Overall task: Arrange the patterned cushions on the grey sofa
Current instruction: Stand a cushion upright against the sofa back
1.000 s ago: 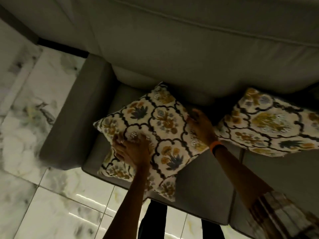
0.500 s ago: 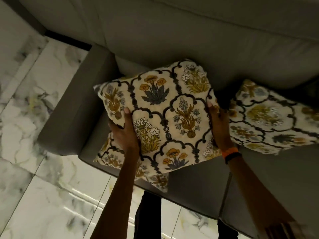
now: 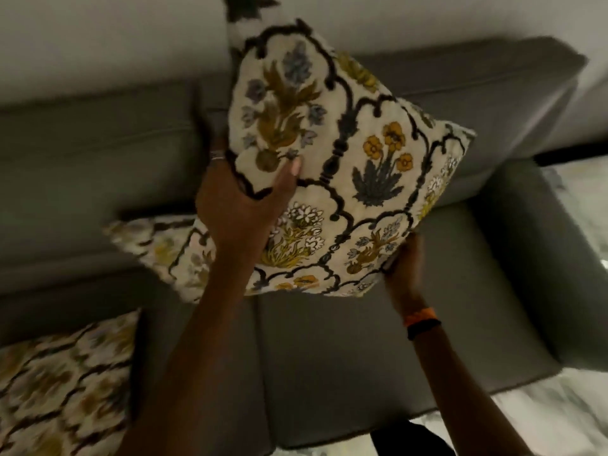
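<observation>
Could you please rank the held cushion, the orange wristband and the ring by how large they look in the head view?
1. Held cushion, largest by far, though nearest the camera.
2. Orange wristband.
3. Ring, smallest.

The place is a home living room. A wide grey upholstered sofa with padded seat and back sections stands against a plain pale wall, cream floral-patterned throw cushions belong to it, and glossy white marble-veined floor tiles surround it.
</observation>
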Tool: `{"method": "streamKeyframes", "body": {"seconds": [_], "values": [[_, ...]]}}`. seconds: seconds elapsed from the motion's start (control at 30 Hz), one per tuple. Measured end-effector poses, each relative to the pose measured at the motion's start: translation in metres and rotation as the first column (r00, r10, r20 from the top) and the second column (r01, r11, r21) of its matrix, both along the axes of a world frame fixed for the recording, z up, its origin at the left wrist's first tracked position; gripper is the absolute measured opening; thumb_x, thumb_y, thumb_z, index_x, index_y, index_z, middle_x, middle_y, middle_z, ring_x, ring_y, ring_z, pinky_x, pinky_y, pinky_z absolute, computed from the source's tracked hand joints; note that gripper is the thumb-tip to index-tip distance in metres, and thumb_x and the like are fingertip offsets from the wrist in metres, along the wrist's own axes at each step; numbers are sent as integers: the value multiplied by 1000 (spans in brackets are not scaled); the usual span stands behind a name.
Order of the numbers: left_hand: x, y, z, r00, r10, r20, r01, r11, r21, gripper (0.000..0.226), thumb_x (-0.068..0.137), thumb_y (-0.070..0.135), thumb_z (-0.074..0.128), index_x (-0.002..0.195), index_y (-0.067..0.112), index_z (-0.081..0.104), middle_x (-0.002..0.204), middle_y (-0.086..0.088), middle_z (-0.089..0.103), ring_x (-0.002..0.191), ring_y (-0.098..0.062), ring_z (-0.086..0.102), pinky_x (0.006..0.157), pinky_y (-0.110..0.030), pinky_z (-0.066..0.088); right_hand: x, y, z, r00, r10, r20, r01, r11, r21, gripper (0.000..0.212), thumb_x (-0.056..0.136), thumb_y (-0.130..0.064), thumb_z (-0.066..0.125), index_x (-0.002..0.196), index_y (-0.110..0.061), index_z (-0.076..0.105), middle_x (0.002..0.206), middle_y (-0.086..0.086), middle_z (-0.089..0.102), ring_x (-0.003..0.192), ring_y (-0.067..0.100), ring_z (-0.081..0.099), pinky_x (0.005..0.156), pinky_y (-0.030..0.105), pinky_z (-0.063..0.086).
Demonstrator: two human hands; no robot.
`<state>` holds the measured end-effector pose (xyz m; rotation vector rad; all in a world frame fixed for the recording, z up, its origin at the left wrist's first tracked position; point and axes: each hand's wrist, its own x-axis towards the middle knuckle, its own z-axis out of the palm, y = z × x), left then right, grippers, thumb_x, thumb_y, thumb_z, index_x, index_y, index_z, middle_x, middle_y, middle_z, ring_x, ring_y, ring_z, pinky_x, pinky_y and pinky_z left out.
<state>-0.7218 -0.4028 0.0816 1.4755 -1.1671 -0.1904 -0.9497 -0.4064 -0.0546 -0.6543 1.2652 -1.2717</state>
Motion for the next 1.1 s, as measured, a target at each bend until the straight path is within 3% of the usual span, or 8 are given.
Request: {"method": "streamKeyframes", "body": {"seconds": [0.1, 0.17, 0.33, 0.5, 0.6, 0.77, 0.97, 1.1], "values": [[-103, -70, -11, 961, -195, 196, 189, 981, 47, 59, 75, 51, 82, 109, 6, 63, 91, 2, 68, 80, -3, 62, 71, -16, 54, -89, -36, -24, 990, -122, 71, 111, 984, 142, 49, 105, -43, 31, 145, -21, 49, 131, -3, 68, 127, 24, 60, 115, 53, 40], [-162, -109, -27, 900, -303, 314, 272, 952, 139, 73, 74, 69, 72, 113, 7, 64, 97, -5, 71, 90, -15, 66, 79, -32, 56, -133, -53, -43, 983, -144, 116, 115, 967, 228, 52, 105, -44, 33, 147, -18, 46, 145, 9, 58, 134, 34, 52, 115, 57, 38], [-295, -172, -72, 700, -303, 647, 279, 950, 143, 84, 71, 73, 69, 121, 5, 62, 96, -15, 70, 87, -29, 64, 77, -38, 49, -223, -85, -107, 962, -164, 219, 69, 921, 384, 47, 100, -52, 37, 133, -25, 55, 140, 16, 59, 121, 42, 58, 90, 53, 52], [-370, -221, -127, 555, -449, 701, 331, 892, 309, 83, 77, 74, 63, 133, 13, 54, 108, -9, 70, 100, -30, 62, 90, -46, 43, -272, -117, -175, 935, -167, 314, -22, 854, 521, 51, 102, -52, 32, 129, -18, 59, 121, 7, 65, 113, 32, 61, 91, 50, 51], [-400, -231, -157, 466, -554, 690, 323, 832, 451, 78, 81, 72, 60, 138, 18, 50, 117, -7, 68, 109, -30, 58, 95, -49, 41, -284, -135, -208, 937, -154, 315, -61, 813, 579, 54, 106, -39, 29, 142, -4, 50, 129, 20, 58, 129, 43, 52, 108, 58, 41], [-413, -244, -170, 432, -618, 657, 358, 786, 504, 64, 87, 55, 65, 135, 14, 54, 109, -9, 70, 98, -27, 62, 76, -36, 45, -280, -144, -223, 923, -230, 310, 8, 815, 579, 50, 102, -51, 32, 115, -16, 66, 116, 16, 65, 106, 36, 62, 102, 55, 47], [-395, -240, -159, 369, -670, 644, 241, 738, 630, 87, 84, 75, 49, 151, 23, 29, 145, -10, 47, 130, -31, 44, 98, -50, 40, -267, -103, -231, 963, -172, 206, 15, 802, 597, 53, 105, -44, 32, 149, -17, 45, 148, 8, 52, 131, 30, 52, 104, 46, 43], [-339, -201, -149, 344, -570, 746, 191, 820, 539, 94, 79, 83, 44, 150, 24, 33, 141, -8, 50, 127, -31, 44, 94, -51, 40, -238, -47, -221, 990, -136, 40, 91, 825, 558, 45, 107, -38, 31, 146, -19, 42, 139, 6, 49, 132, 30, 49, 97, 46, 44]]}}
